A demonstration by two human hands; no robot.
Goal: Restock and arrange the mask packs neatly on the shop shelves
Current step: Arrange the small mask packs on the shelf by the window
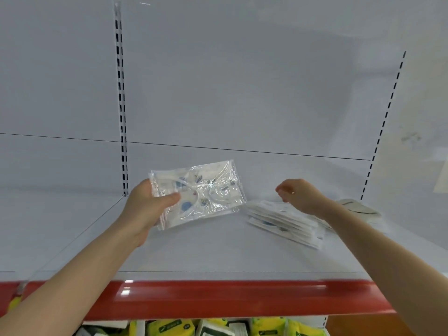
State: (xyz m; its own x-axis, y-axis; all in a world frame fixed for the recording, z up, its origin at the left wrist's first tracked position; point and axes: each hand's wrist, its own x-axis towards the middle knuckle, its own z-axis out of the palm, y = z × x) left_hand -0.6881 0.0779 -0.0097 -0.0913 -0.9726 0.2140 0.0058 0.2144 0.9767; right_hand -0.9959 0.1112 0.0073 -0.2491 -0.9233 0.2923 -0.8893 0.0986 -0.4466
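My left hand (148,207) grips a clear plastic mask pack (201,192) by its left end, thumb on top, and holds it tilted just above the white shelf (194,248). The pack shows white masks with blue prints. To its right a leaning stack of several mask packs (283,221) lies on the shelf. My right hand (299,194) hovers over that stack with its fingers loosely curled and nothing in it. Another pale mask pack (358,207) lies further right, partly behind my right forearm.
The shelf has a red front strip (218,299) and a white back panel with slotted uprights (122,117). Yellow and green packets (174,327) fill the shelf below. A white side wall (417,141) closes the right end.
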